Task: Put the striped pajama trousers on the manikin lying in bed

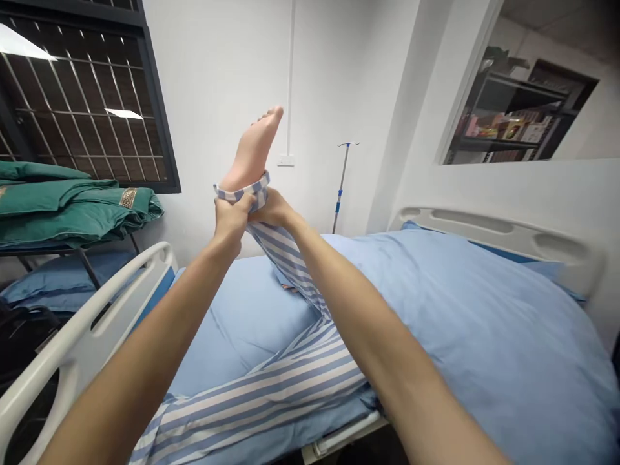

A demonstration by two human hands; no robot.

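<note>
A bare foot (252, 150) points upward, raised above the bed. Its striped blue-and-white pyjama trouser leg (285, 255) runs down from the ankle, and the cuff (242, 192) sits bunched just below the heel. My left hand (232, 216) grips the cuff on the near left side. My right hand (274, 208) holds the same cuff and the fabric on the right side of the shin. The second striped trouser leg (256, 400) lies flat across the bed, its foot hidden out of frame.
A light blue bedsheet (242, 323) and a large blue quilt (460, 323) cover the bed. A white bed rail (87, 323) runs along the left, with a white bed-end panel (498, 242) at the right. Beyond stand an IV pole (341, 187), folded green blankets (62, 206) and a barred window (82, 97).
</note>
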